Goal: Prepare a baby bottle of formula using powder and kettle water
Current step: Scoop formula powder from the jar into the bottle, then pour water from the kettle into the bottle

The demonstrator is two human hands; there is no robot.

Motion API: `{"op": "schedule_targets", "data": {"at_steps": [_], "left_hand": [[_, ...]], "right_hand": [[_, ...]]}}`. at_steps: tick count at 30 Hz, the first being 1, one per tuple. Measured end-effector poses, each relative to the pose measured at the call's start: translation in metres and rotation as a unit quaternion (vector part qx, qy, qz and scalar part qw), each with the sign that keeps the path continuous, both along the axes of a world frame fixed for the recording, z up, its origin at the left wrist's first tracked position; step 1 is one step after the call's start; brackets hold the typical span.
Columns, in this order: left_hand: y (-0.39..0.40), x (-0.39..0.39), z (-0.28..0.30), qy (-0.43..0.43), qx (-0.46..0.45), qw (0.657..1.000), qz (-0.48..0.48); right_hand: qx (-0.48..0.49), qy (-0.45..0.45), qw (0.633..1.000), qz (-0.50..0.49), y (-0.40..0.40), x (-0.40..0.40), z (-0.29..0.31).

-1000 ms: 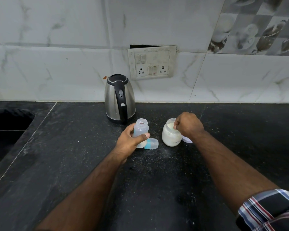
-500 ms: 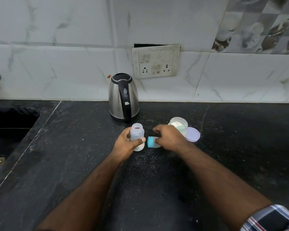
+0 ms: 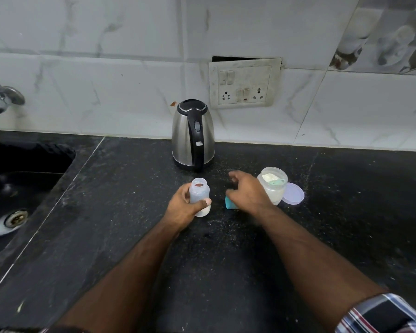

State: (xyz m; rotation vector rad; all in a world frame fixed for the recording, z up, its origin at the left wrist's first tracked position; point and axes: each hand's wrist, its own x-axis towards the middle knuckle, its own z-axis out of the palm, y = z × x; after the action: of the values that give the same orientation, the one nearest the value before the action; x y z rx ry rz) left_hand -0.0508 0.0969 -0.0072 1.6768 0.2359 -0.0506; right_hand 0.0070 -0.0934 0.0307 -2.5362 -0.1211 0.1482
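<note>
Head view: left hand (image 3: 181, 207) grips the uncapped bottle (image 3: 199, 197) upright on the counter (image 3: 130, 236) while the right hand (image 3: 247, 192), having left the far-right powder jar (image 3: 273, 186), closes over the teal cap (image 3: 229, 203), suggesting powder is dosed; kettle (image 3: 193, 134) waits beyond.

I can read no words, brands or numbers anywhere; the small pale sticker on my kettle (image 3: 193, 134) handle is too blurred to make out.
</note>
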Motion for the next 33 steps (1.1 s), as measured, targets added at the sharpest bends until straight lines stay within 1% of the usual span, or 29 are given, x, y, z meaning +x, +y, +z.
{"op": "schedule_targets", "data": {"at_steps": [2,4,7,9,13,16,20,24,33], "left_hand": [[0.004,-0.001,0.001,-0.001,0.002,1.000,0.004],[0.008,-0.001,0.003,0.000,0.002,1.000,0.010],[0.014,-0.003,0.003,0.003,0.002,1.000,0.018],[0.019,-0.004,0.003,0.000,-0.003,1.000,0.018],[0.034,-0.005,0.004,-0.003,-0.003,1.000,0.016],[0.044,-0.005,0.003,-0.005,-0.006,1.000,0.019],[0.056,-0.005,-0.001,-0.002,-0.001,1.000,0.015],[0.073,-0.002,-0.001,-0.007,0.011,1.000,0.020],[0.104,-0.002,0.008,-0.026,-0.007,0.999,0.038]], "right_hand": [[0.104,-0.017,0.994,-0.027,0.011,0.007,0.009],[0.204,-0.018,0.978,-0.045,0.026,0.016,0.018],[0.311,0.003,0.948,-0.062,0.054,0.035,0.032],[0.360,0.017,0.930,-0.075,0.072,0.048,0.038],[0.395,0.050,0.913,-0.093,0.105,0.070,0.042],[0.432,0.066,0.893,-0.110,0.120,0.080,0.037],[0.477,0.056,0.864,-0.148,0.133,0.087,0.029],[0.518,0.011,0.835,-0.185,0.144,0.080,0.024],[0.500,-0.058,0.834,-0.224,0.143,0.042,0.018]]}}
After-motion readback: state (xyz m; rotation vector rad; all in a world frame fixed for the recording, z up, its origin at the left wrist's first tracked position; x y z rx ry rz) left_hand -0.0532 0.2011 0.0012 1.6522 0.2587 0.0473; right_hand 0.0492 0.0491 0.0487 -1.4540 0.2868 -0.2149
